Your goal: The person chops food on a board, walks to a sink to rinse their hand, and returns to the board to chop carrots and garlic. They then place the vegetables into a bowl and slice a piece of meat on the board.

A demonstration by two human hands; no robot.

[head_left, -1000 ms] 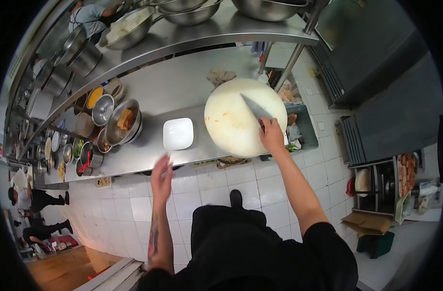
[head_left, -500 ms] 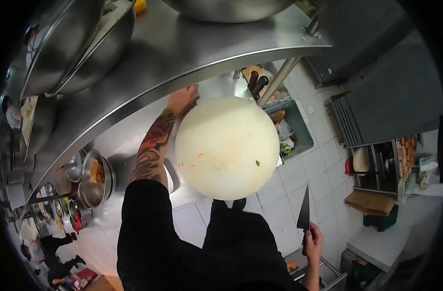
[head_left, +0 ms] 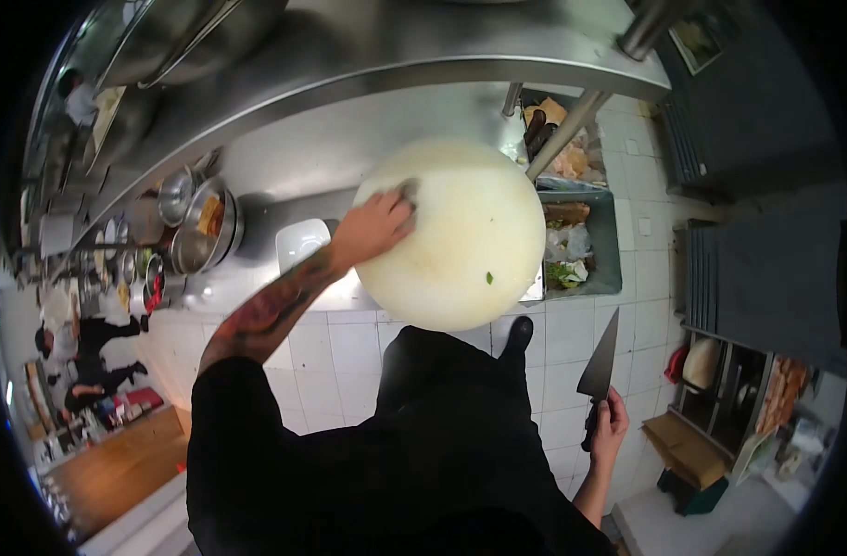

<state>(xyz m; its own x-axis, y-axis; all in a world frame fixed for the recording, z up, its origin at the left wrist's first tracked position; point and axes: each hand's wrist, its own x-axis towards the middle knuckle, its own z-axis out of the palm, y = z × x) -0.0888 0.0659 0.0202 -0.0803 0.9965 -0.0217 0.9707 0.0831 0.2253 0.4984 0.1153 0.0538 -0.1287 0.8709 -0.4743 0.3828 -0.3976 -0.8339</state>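
Note:
My left hand (head_left: 379, 225) presses on the left part of a round, pale cutting board (head_left: 461, 269). Its fingers curl over a small dark grey thing (head_left: 409, 192), too blurred to identify. A green leaf scrap (head_left: 489, 278) lies on the board's lower right. Away to the right, over the floor, my right hand (head_left: 611, 419) grips a chef's knife (head_left: 599, 361) by its black handle, the broad blade pointing up in the view.
Left of the board sits a white dish (head_left: 303, 243), with metal bowls (head_left: 194, 248) farther left. A steel shelf (head_left: 349, 83) crosses above the counter. Waste bins (head_left: 612, 243) stand right of the board, near dark-handled knives (head_left: 537, 132). People (head_left: 90, 338) are at far left.
My left hand has come from beyond the board's upper left edge onto its surface. The orange scraps no longer show; the green one does. My right hand still holds the knife, and the view has shifted.

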